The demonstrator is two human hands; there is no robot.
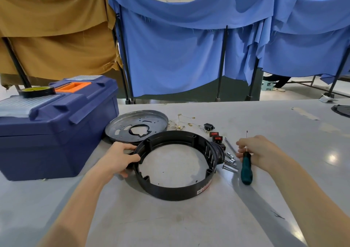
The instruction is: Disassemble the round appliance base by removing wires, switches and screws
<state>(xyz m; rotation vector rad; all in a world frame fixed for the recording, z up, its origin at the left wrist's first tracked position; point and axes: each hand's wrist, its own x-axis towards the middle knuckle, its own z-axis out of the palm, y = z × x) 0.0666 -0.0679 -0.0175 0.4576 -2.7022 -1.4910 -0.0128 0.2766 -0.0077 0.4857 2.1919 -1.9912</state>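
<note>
So the round base (175, 191) is pretty much a bare black plastic ring at this point, sitting flat in the middle of the frame, and you can see the table (170, 220) straight through it. The left hand (121, 157) grips its left rim, thumb inside and fingers wrapped outside. The right hand (253, 150), just right of the ring, has its fingers curled round the thin shaft of the green-handled screwdriver (246, 168), with the handle looking like it's resting on the table. Between ring and screwdriver there's a little pile of screws (230, 161), and above that the red switches (216, 135), a black socket (209, 126) and the loose wires (181, 122), all already out. The metal plate (136, 125) is off too, lying just behind the ring. Honestly it looks nearly done; the only thing maybe left is a dark lump at the ring's right wall, and I can't tell what it is. The blue toolbox (56, 129) sits at the left with a tape roll (37, 91) on top.
</note>
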